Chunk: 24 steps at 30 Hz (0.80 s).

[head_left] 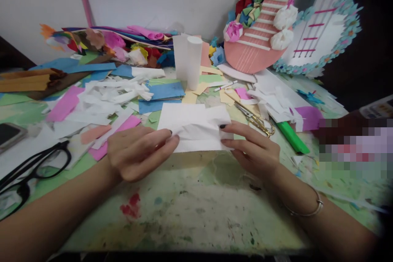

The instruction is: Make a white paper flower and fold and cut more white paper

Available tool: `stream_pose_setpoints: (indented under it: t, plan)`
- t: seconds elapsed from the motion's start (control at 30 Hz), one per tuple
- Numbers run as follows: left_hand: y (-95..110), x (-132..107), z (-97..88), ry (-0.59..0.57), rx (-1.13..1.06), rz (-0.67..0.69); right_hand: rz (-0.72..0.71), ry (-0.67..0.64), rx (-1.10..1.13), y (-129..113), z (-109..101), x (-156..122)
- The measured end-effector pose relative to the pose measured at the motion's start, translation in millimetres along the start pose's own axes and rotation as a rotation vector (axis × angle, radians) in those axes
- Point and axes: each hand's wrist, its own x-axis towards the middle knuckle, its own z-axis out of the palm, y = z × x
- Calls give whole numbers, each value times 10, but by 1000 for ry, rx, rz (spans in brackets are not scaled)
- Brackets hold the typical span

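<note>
A creased sheet of white paper [196, 131] spans the gap between my two hands above the table. My left hand [139, 149] pinches its left edge between thumb and fingers. At the right edge, my right hand [256, 145] grips the sheet, dark nails showing on the paper. Beneath or behind the creased part lies a flat white sheet [175, 112]; I cannot tell whether the two are one piece. Gold-handled scissors [258, 122] and a green cutter [291, 137] lie just beyond my right hand.
A white paper roll [194, 63] stands upright behind the sheet. Black glasses [46, 163] and a phone [10, 135] lie at left among white paper strips [113, 94]. Paper-decorated instrument shapes, one pink [256, 55], lean at the back right. A blurred-out patch covers the right edge.
</note>
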Motion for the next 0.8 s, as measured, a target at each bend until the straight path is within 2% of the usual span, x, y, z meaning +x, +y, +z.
stream_pose_setpoints:
  t: [0.1,0.27,0.33,0.47,0.57,0.67,0.8]
  plan:
    - [22,7,45,11,-27,65,10,-31,5,51,50,-42]
    - [-65,37,200,-96,22,236,141,-209,138,198,145,-110]
    - [-99,37,212,-200,-27,208,196,-270,190,234,144,-115]
    - [-103,50,174,-557,-98,104,227,-374,270,260,92,-90]
    - [-50,80,139,-705,-114,66,248,-443,268,262,50,-67]
    - [17,93,137,-734,-137,46,273,-471,256,258,25,-50]
    - [64,60,190,-687,-157,63,316,-480,276,253,23,-35]
